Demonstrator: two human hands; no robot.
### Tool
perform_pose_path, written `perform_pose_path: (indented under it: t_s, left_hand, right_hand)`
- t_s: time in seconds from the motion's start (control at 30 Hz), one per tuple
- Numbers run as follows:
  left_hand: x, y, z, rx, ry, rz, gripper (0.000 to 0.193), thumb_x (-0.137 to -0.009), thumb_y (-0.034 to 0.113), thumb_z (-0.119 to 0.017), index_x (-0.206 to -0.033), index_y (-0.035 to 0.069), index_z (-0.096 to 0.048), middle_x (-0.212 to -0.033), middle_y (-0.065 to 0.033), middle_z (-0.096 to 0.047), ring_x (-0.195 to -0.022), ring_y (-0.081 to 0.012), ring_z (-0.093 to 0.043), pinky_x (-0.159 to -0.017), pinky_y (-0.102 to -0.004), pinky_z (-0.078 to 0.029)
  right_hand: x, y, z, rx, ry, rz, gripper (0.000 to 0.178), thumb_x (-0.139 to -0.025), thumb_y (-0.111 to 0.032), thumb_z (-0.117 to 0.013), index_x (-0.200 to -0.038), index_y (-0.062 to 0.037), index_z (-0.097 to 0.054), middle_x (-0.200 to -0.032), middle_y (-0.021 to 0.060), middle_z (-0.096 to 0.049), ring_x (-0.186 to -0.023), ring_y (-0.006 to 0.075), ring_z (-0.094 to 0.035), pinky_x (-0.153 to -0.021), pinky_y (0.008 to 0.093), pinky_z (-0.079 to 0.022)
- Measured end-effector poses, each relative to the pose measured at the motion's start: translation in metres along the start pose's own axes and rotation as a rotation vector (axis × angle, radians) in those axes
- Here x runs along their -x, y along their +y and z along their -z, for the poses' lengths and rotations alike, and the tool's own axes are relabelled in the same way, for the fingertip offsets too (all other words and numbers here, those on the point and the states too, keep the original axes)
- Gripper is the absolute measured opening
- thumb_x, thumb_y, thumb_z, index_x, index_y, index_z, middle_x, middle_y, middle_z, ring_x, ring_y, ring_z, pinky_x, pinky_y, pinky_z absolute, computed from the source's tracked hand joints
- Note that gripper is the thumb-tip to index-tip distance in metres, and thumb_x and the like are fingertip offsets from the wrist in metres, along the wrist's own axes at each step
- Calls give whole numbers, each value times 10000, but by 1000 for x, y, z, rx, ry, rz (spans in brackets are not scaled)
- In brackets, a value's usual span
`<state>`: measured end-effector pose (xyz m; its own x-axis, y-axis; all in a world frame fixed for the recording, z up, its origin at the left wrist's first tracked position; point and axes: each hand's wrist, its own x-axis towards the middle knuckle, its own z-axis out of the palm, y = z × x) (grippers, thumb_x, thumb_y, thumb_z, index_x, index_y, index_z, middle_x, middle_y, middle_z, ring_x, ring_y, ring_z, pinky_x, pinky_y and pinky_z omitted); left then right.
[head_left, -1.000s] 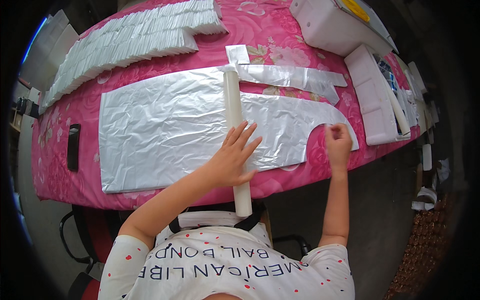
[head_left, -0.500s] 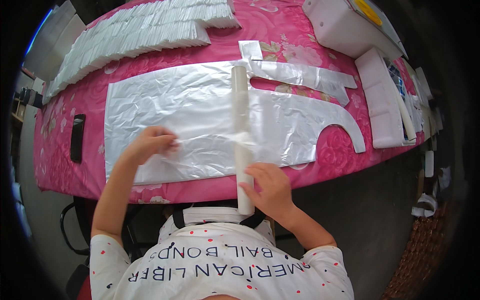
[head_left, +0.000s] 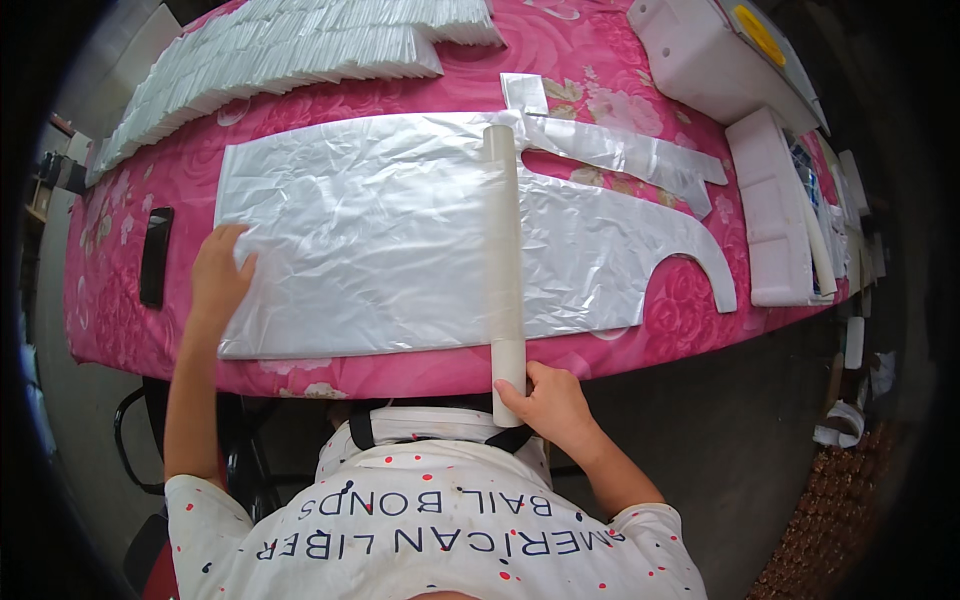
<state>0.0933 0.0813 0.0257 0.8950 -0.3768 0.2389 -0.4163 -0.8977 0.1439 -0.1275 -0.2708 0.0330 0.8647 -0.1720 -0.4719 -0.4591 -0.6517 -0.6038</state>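
A thin, translucent white plastic apron lies spread over the table, its neck and strap part to the right. Across it rests a long pale tube, pointing from the far side toward me. My right hand is closed round the tube's near end, which sticks out past the table edge. Over the left border of the apron is my left hand, thumb apart from the fingers, with nothing visible in it. Whether its fingertips touch the film, I cannot tell. A small folded white plastic piece lies at the apron's far edge.
Rows of folded white plastic packs cover the far left. A black phone lies at left on the pink flowered tablecloth. White foam boxes stand at right, with a yellow roll above.
My left hand has moved left from over the apron's middle to its left border. My right hand has closed round the tube's near end. The film now lies flatter.
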Motion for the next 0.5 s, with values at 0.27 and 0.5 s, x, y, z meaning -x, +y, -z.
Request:
perform_pose_path:
  t_s: [0.27, 0.5]
  left_hand:
    - [-12, 189, -58, 712, -29, -310, 466, -793, 17, -559, -1247, 15, -452, -1307, -161, -448, -1199, -333, -431, -997, -393, -359]
    - [-7, 227, -92, 423, -166, -412, 592, -827, 176, -415, -1323, -114, -272, -1408, -259, -261, -1338, -365, -215, -1106, -436, -160]
  right_hand:
    - [2, 6, 0, -17, -44, -5, 408, -770, -368, -634, -855, 31, -634, -657, 165, -614, -580, 250, -610, -544, 335, -461]
    - [-13, 22, 12, -71, -166, 2, 455, -779, -416, -633, -814, 38, -634, -684, 177, -626, -616, 273, -625, -589, 344, -480]
